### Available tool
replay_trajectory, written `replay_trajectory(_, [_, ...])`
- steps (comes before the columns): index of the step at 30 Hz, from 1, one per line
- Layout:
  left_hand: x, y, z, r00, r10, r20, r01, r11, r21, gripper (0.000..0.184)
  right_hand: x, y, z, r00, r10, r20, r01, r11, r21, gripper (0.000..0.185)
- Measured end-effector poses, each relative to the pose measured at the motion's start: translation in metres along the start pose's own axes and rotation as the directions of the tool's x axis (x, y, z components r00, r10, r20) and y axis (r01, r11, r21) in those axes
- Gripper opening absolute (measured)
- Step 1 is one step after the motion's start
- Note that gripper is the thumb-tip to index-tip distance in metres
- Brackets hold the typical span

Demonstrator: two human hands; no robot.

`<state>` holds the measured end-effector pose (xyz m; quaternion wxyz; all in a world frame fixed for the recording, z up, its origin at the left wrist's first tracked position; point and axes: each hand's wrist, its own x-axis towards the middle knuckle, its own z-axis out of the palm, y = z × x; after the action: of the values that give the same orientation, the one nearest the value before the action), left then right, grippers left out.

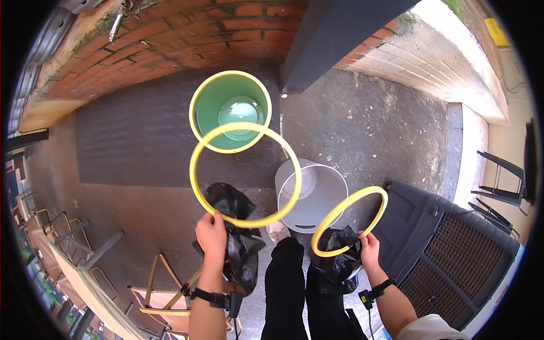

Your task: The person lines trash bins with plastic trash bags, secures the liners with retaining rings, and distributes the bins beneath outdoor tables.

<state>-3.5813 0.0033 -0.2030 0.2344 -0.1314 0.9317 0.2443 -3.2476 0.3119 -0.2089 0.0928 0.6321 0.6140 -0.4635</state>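
My left hand was closed, thumb and fingers pinching the near edge of the larger-looking yellow ring, which overlapped the green tub in my view. My right hand pinched the second yellow ring at its right side, close to a black plastic bag. I counted two rings, one in each hand, one green tub and one grey bin between and beyond my hands.
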Motion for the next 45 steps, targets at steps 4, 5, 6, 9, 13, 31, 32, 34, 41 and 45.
replay_trajectory(4, [0.056,0.023,0.011,0.999,0.035,-0.036,-0.037,0.998,-0.053,0.043,0.004,-0.026,0.021,0.994,-0.098,-0.057,0.077,0.951,-0.300,0.028])
replay_trajectory(5, [0.066,0.029,0.018,1.000,0.014,-0.020,-0.016,0.997,-0.077,0.045,0.006,-0.027,0.026,0.989,-0.130,-0.069,0.102,0.943,-0.316,0.029])
replay_trajectory(6, [0.079,0.028,0.030,1.000,-0.008,-0.017,0.007,0.998,-0.067,0.047,0.009,-0.027,0.028,0.990,-0.123,-0.061,0.096,0.936,-0.338,0.027])
replay_trajectory(9, [0.110,0.020,0.060,0.999,-0.032,-0.012,0.030,0.989,-0.142,0.048,0.018,-0.028,0.028,0.991,-0.115,-0.074,0.090,0.953,-0.289,0.027])
replay_trajectory(13, [0.113,0.016,0.066,0.993,-0.112,0.047,0.121,0.920,-0.374,0.049,0.056,-0.008,0.007,0.999,-0.037,-0.023,0.035,0.995,-0.092,0.025])
replay_trajectory(31, [0.001,-0.057,0.009,0.972,0.213,0.097,-0.197,0.968,-0.153,0.026,0.186,0.029,-0.036,0.943,-0.331,-0.048,0.272,0.843,-0.465,0.058])
replay_trajectory(32, [-0.012,-0.046,0.009,0.955,0.277,0.103,-0.272,0.961,-0.053,0.025,0.164,0.010,-0.037,0.912,-0.408,-0.026,0.337,0.787,-0.516,0.050])
replay_trajectory(34, [-0.039,-0.027,0.010,0.923,0.385,0.006,-0.385,0.921,0.065,0.017,0.143,-0.005,-0.044,0.747,-0.665,-0.030,0.551,0.643,-0.531,0.036])
replay_trajectory(41, [-0.160,0.035,0.008,0.713,0.700,-0.039,-0.694,0.712,0.106,0.026,0.042,-0.061,-0.090,0.311,-0.931,-0.190,0.948,0.317,-0.001,0.017])
replay_trajectory(45, [-0.220,0.052,0.022,0.560,0.782,0.273,-0.752,0.618,-0.230,0.027,0.013,-0.044,-0.088,-0.108,-0.971,-0.215,0.962,-0.156,0.222,0.032])
